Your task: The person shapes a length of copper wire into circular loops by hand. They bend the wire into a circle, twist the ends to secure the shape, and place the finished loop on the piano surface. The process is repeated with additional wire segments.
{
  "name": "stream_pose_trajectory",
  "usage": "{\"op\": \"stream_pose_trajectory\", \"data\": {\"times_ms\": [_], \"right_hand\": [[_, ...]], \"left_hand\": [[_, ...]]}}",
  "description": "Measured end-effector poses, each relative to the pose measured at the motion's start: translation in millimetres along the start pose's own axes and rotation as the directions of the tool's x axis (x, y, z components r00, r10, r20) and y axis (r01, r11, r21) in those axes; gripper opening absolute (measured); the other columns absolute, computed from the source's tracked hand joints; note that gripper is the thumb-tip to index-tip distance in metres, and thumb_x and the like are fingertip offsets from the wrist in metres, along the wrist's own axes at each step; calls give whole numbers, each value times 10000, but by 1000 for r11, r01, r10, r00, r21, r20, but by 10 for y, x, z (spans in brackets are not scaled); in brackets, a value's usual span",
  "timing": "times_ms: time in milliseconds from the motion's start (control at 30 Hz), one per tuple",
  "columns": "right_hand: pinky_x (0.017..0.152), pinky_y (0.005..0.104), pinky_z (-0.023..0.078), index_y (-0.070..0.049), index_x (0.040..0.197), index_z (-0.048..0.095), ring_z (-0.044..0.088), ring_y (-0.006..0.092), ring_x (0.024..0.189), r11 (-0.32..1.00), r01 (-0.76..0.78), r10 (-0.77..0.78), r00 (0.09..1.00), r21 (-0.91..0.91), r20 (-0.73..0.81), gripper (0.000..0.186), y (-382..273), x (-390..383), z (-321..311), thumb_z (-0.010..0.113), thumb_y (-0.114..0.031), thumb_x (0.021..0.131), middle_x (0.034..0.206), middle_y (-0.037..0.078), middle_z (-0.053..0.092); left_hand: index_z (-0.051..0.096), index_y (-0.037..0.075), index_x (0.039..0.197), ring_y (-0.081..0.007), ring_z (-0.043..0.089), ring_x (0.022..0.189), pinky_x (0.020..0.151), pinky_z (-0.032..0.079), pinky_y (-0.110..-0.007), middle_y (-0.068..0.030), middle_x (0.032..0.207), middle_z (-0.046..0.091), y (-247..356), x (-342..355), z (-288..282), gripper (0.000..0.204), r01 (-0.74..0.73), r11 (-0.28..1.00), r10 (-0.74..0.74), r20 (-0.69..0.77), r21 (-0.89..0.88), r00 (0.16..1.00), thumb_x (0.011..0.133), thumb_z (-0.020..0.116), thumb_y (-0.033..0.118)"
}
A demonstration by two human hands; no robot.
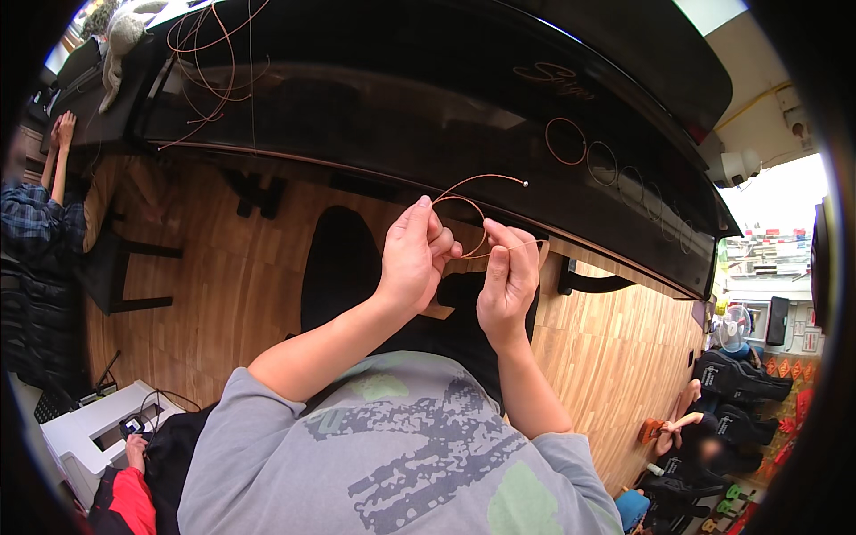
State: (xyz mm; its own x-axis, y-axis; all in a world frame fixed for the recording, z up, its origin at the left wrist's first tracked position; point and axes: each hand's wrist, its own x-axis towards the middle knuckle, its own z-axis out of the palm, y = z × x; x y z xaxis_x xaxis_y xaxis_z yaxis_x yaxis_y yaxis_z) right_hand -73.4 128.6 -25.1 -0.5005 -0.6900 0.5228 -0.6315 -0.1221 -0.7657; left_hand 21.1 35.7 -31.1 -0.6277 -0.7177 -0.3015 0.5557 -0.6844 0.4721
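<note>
Between my hands a copper-coloured instrument string point(464, 201) is bent into a loop, with a small pale ball at its free end above. My left hand point(415, 250) is closed, pinching the loop's left side between thumb and fingers. Opposite it, my right hand point(508, 281) pinches the lower right of the loop, and the other end of the string sticks out past its fingers. Both hands are raised in front of the glossy black piano point(357, 107). On its surface, to the right, lie a coiled copper string point(566, 164) and a coiled silvery string point(616, 163), with fainter rings beyond.
Loose copper strings point(234, 62) hang over the piano's left part. Below me are a dark stool point(334, 259) and wooden floor point(223, 294). At far left another person's hands point(62, 132) rest on a black surface; more people sit lower left and lower right.
</note>
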Motion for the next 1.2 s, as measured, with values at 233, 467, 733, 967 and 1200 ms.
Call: {"op": "stream_pose_trajectory", "data": {"times_ms": [233,467,733,967,1200], "right_hand": [[633,274,514,-9,1323,529,635,152,696,995,-89,91,995,-43,52,391,-39,88,-12,528,-4,932,867,109,667],[726,288,522,15,1269,565,665,200,808,948,-310,319,921,-75,223,336,-112,191,-79,531,-44,940,1034,165,679],[788,328,520,17,1209,600,672,295,894,988,-142,149,973,-56,178,293,-77,178,-24,539,-92,944,1022,212,668],[678,338,513,10,1208,598,659,289,749,960,-205,247,940,-189,235,291,-138,163,-43,538,-81,938,859,193,665],[667,229,446,24,1227,583,493,74,698,581,-636,469,772,508,429,302,-65,155,-65,462,-131,997,745,-11,533]], "left_hand": [[470,120,718,-73,329,519,614,444,-302,46,574,339,-50,-64,43,325,40,995,-45,61,86,997,1006,471,269],[502,109,734,-65,315,507,535,379,-257,47,581,356,-48,-14,-32,305,4,996,-13,112,85,994,995,503,267],[556,72,814,-35,260,469,432,271,-213,76,562,316,-26,-28,42,262,52,997,-53,15,53,998,999,491,245],[576,76,907,-45,257,507,456,267,-213,77,596,281,-57,-14,4,239,25,989,-33,53,146,998,1013,435,237],[570,83,891,-47,255,502,461,269,-219,74,596,284,-57,-13,-18,236,27,996,-35,96,88,995,1015,437,233]]}}
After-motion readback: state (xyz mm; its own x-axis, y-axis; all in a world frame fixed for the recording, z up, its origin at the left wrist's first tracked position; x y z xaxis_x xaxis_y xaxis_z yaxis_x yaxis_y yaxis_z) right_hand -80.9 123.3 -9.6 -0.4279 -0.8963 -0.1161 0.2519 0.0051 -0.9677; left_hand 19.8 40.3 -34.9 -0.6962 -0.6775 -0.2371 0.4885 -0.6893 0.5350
